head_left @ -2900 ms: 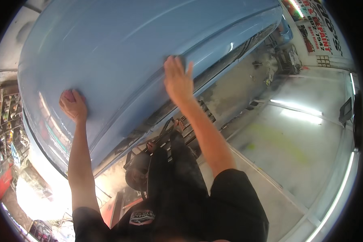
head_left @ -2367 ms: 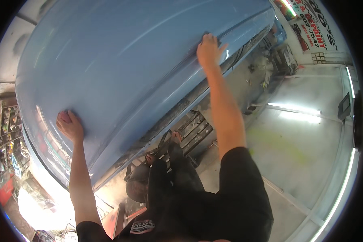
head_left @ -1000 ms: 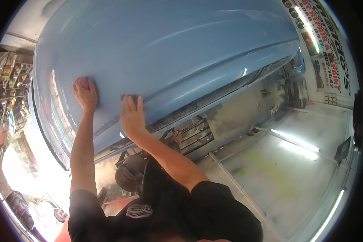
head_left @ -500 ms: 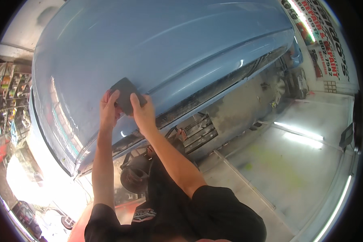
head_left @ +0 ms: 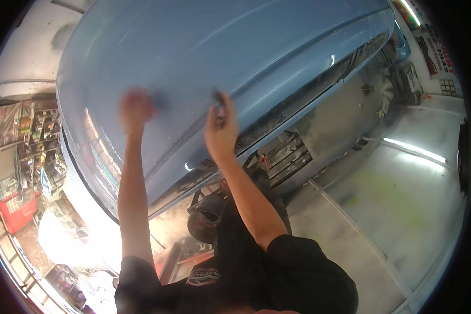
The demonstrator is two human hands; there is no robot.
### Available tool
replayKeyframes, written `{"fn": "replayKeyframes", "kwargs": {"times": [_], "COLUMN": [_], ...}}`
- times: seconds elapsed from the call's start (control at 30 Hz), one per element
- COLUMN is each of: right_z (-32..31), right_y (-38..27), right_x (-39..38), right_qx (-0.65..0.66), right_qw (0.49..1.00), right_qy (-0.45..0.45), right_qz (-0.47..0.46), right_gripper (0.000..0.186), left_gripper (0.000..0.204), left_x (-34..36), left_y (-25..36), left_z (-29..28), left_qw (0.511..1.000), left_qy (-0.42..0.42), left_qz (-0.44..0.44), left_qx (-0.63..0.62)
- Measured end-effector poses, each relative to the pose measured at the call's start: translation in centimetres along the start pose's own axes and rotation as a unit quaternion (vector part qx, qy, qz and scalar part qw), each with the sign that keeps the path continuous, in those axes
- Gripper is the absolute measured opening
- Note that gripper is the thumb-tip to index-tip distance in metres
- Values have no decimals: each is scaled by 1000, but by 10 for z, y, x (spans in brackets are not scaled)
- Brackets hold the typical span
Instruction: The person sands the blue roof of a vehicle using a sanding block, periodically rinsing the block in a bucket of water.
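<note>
Under both hands spreads a large, glossy blue vehicle body panel (head_left: 204,57). My left hand (head_left: 135,110) is over its left part, smeared by motion, so its fingers cannot be read. A reddish patch and a dark blur show at that hand's right side; whether it holds something is unclear. Nearer the panel's grooved edge, my right hand (head_left: 222,131) is raised with the fingers curled around a small dark piece (head_left: 220,112). Its kind cannot be made out from here.
A dark slatted step (head_left: 293,159) stands beside the vehicle, near my foot (head_left: 265,161). Close to my legs is a dark rounded container (head_left: 204,222). Cluttered shelves (head_left: 39,157) line the far left, and a light tube (head_left: 414,150) glows at right.
Both hands were together on a dark grey sheet; now they are apart. The right hand has moved right, the left slightly up and left. The view has shifted too.
</note>
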State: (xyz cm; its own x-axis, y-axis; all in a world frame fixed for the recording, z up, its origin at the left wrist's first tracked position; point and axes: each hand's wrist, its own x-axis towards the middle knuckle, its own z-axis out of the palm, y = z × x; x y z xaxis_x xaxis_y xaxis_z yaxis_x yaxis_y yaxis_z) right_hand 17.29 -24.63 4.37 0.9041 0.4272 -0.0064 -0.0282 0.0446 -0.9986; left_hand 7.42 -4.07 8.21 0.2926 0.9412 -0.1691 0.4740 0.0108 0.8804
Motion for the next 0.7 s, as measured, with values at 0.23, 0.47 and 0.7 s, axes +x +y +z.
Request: {"fn": "replayKeyframes", "kwargs": {"times": [0.23,0.47,0.7], "right_z": [5,55,132], "right_y": [8,26,26], "right_x": [64,64,-38], "right_qx": [-264,-472,-377], "right_qw": [938,866,924], "right_qy": [160,140,60], "right_qz": [-160,-82,20], "right_gripper": [63,78,83], "left_gripper": [44,45,45], "left_x": [54,57,62], "left_y": [-106,-101,-108], "left_z": [-24,-20,-29], "left_qw": [858,864,854], "left_qy": [253,245,249], "left_qz": [306,310,320], "left_qx": [327,312,327]}}
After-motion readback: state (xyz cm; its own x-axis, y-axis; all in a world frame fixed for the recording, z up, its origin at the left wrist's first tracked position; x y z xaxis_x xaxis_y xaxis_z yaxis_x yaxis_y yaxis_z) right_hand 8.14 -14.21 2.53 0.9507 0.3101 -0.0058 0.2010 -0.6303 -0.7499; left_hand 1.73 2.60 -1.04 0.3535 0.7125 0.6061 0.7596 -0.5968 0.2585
